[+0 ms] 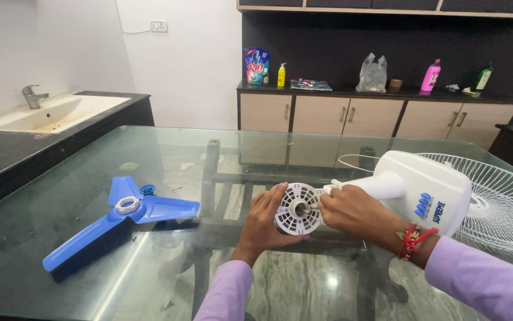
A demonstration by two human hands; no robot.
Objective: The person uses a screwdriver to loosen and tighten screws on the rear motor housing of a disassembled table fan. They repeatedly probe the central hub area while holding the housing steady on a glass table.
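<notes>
Hands: left (263, 221), right (351, 209) grip white slotted round motor cover (296, 209).

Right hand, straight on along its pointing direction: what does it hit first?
The right hand points left at the white vented motor cover, already touching it; the left hand cups the far side. Depth is unclear.
</notes>
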